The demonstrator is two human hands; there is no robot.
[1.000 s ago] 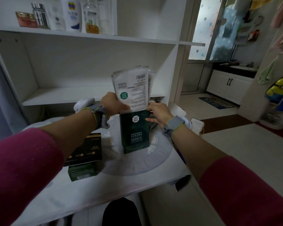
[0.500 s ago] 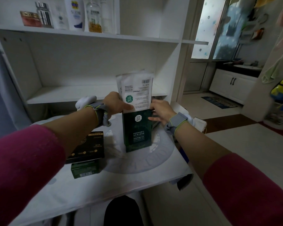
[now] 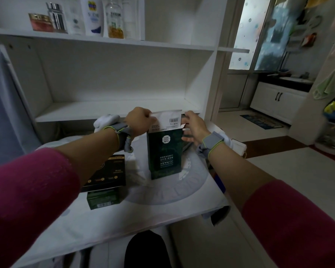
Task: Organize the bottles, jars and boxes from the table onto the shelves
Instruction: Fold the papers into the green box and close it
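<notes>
A tall dark green mask box (image 3: 165, 153) stands upright on the white table (image 3: 124, 215), its top open. White sachets (image 3: 166, 120) stick out of that opening by a short strip. My left hand (image 3: 138, 120) pinches the sachets at their upper left corner. My right hand (image 3: 193, 126) rests against the box's upper right edge, fingers spread beside a raised flap. A black box with gold print (image 3: 106, 173) and a small green box (image 3: 103, 198) lie to the left under my left forearm.
The middle shelf (image 3: 104, 111) behind the table is bare. The top shelf (image 3: 104, 40) carries several bottles and a red jar (image 3: 41, 22). A doorway and white cabinet (image 3: 275, 101) lie to the right. A dark object (image 3: 147, 250) sits below the table's front edge.
The sachets have gone down into the green box, from mostly exposed to a short strip showing. My left hand dropped with them; my right hand stayed at the box's top edge.
</notes>
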